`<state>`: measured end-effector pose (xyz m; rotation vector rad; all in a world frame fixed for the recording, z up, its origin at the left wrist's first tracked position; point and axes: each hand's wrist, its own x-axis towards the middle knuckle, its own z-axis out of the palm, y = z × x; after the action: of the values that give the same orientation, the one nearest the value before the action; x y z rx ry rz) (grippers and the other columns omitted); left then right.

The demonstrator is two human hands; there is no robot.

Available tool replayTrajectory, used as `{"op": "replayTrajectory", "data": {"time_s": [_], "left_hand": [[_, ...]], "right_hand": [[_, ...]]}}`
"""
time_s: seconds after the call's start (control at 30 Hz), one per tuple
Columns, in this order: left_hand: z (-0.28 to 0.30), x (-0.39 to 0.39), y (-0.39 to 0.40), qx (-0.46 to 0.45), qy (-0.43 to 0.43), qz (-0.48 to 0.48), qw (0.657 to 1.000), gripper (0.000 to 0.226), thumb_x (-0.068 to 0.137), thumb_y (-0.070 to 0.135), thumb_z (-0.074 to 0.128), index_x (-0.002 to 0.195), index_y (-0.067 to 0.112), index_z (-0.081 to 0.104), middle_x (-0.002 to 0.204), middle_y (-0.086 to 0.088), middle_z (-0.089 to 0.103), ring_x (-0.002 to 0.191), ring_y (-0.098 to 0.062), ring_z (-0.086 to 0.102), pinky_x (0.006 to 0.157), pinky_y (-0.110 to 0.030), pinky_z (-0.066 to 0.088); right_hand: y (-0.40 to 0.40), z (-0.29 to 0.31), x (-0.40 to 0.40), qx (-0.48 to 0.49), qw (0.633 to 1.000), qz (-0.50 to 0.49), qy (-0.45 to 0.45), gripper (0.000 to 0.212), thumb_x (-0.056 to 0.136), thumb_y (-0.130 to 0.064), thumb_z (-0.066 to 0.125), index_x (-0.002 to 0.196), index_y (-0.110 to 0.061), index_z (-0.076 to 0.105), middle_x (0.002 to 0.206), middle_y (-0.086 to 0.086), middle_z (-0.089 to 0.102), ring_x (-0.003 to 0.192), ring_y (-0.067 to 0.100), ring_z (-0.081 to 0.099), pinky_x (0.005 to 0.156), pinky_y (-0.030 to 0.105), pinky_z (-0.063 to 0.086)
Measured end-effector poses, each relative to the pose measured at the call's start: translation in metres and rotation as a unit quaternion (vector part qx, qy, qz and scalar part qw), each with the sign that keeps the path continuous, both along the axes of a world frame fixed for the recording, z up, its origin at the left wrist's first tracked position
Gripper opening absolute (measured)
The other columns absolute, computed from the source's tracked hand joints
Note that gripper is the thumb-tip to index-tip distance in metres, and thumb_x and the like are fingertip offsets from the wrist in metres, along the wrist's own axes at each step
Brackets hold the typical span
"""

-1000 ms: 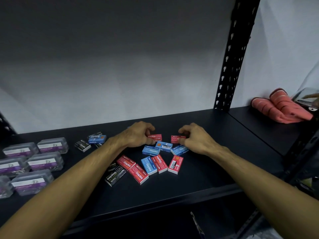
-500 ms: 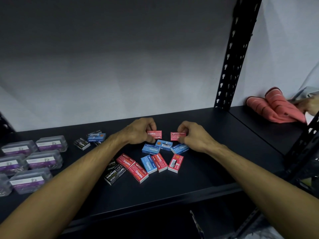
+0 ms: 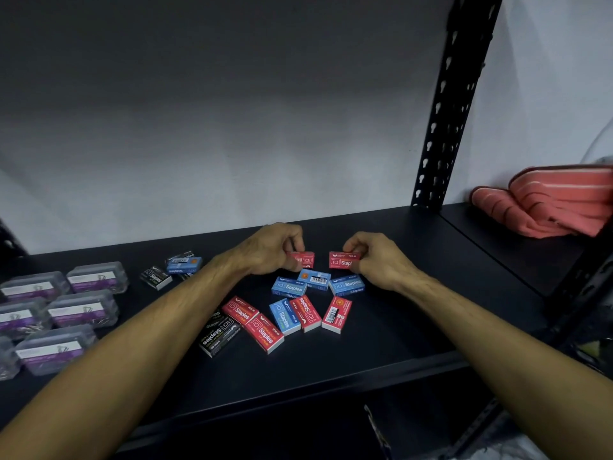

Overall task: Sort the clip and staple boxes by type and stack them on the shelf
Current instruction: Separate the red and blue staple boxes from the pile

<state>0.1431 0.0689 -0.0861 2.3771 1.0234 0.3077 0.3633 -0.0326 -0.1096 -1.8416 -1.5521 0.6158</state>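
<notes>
Small staple boxes lie scattered on the black shelf [image 3: 414, 313]. My left hand [image 3: 270, 249] pinches one red staple box [image 3: 304, 258] just above the pile. My right hand [image 3: 374, 257] pinches a second red staple box [image 3: 341, 259] beside it. Below them lie several blue staple boxes [image 3: 288, 287], more red staple boxes [image 3: 263, 332] and black staple boxes [image 3: 219, 335]. A black box [image 3: 156, 277] and a blue box [image 3: 184, 264] sit apart to the left. Several clear clip boxes [image 3: 83, 308] with purple labels stand at the far left.
A folded pink striped cloth [image 3: 544, 207] lies on the neighbouring shelf at the right. A black perforated upright post [image 3: 444, 104] divides the two shelves. The grey back wall is close behind the boxes. The shelf's front edge runs below my forearms.
Both hands have lifted their red boxes slightly and drawn them a little apart. The other person's hand near the pink cloth at the right is gone from view.
</notes>
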Motion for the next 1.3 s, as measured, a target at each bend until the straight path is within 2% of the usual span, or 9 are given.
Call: {"op": "replayTrajectory", "data": {"time_s": [0.17,0.33,0.47,0.6,0.8,0.9,1.0,1.1,1.3], "left_hand": [[0.000,0.007,-0.001,0.027,0.016,-0.013,0.999,0.023,0.079,0.016,0.080,0.090,0.021,0.060,0.091,0.006,0.067,0.084,-0.011,0.065,0.070,-0.024,0.052],[0.002,0.014,-0.003,0.007,0.014,-0.042,0.999,0.049,0.088,0.011,0.070,0.132,0.029,0.057,0.103,0.004,0.067,0.091,-0.007,0.065,0.077,-0.020,0.049],[0.003,0.019,-0.005,-0.011,-0.090,0.013,0.996,0.030,0.081,0.003,0.075,0.104,0.021,0.065,0.091,-0.001,0.070,0.083,-0.014,0.070,0.079,-0.033,0.057],[-0.002,0.017,-0.005,0.006,-0.113,0.046,0.993,0.029,0.077,0.006,0.080,0.085,0.022,0.058,0.087,0.002,0.070,0.081,-0.013,0.069,0.074,-0.034,0.057],[-0.002,0.008,-0.002,0.003,-0.100,0.033,0.994,0.043,0.081,0.006,0.077,0.114,0.028,0.061,0.092,0.005,0.070,0.088,-0.008,0.066,0.078,-0.022,0.052],[-0.002,0.006,-0.004,0.010,-0.104,0.050,0.993,0.028,0.081,0.010,0.078,0.097,0.032,0.068,0.092,0.013,0.068,0.086,-0.003,0.065,0.072,-0.016,0.047],[-0.006,0.002,-0.003,0.024,-0.088,0.060,0.994,0.019,0.080,0.012,0.079,0.087,0.026,0.068,0.091,0.010,0.070,0.086,-0.005,0.067,0.077,-0.024,0.053],[-0.006,-0.004,-0.002,0.044,-0.053,0.046,0.997,0.019,0.080,0.013,0.079,0.090,0.023,0.066,0.091,0.010,0.069,0.085,-0.005,0.066,0.080,-0.023,0.054],[-0.009,-0.002,0.000,0.055,-0.015,0.029,0.998,0.023,0.084,0.016,0.076,0.102,0.029,0.069,0.095,0.015,0.066,0.088,0.001,0.061,0.069,-0.007,0.041]], "right_hand": [[0.000,-0.003,0.003,0.013,1.000,-0.009,-0.001,0.030,0.084,-0.003,0.070,0.101,-0.028,0.062,0.097,-0.008,0.065,0.086,0.003,0.062,0.064,0.014,0.045],[0.001,-0.004,0.003,0.021,1.000,-0.004,-0.016,0.031,0.084,-0.002,0.069,0.099,-0.028,0.063,0.096,-0.009,0.065,0.088,0.003,0.062,0.068,0.017,0.048],[0.000,-0.004,0.003,0.025,0.999,0.000,-0.029,0.030,0.084,-0.002,0.067,0.099,-0.028,0.065,0.094,-0.010,0.066,0.087,0.003,0.063,0.069,0.016,0.048],[-0.001,-0.005,0.003,0.026,0.999,0.002,-0.037,0.031,0.084,-0.001,0.065,0.102,-0.027,0.065,0.096,-0.010,0.066,0.087,0.003,0.063,0.069,0.017,0.049],[-0.001,-0.005,0.003,0.031,0.999,0.004,-0.040,0.031,0.085,-0.001,0.065,0.102,-0.027,0.064,0.098,-0.009,0.066,0.088,0.004,0.062,0.071,0.021,0.052],[-0.001,-0.005,0.003,0.033,0.999,0.002,-0.038,0.030,0.086,-0.003,0.065,0.104,-0.027,0.064,0.099,-0.009,0.066,0.087,0.004,0.062,0.068,0.019,0.050],[-0.002,-0.006,0.003,0.040,0.999,0.002,-0.034,0.025,0.088,-0.008,0.065,0.105,-0.027,0.065,0.098,-0.009,0.065,0.086,0.004,0.061,0.066,0.017,0.047],[-0.002,-0.006,0.003,0.046,0.998,0.006,-0.043,0.023,0.089,-0.010,0.065,0.107,-0.025,0.064,0.099,-0.008,0.064,0.087,0.004,0.060,0.066,0.016,0.046],[-0.002,-0.005,0.006,0.065,0.995,0.017,-0.073,0.023,0.092,-0.006,0.059,0.108,-0.022,0.065,0.102,-0.008,0.061,0.090,0.006,0.059,0.072,0.016,0.044]]}}
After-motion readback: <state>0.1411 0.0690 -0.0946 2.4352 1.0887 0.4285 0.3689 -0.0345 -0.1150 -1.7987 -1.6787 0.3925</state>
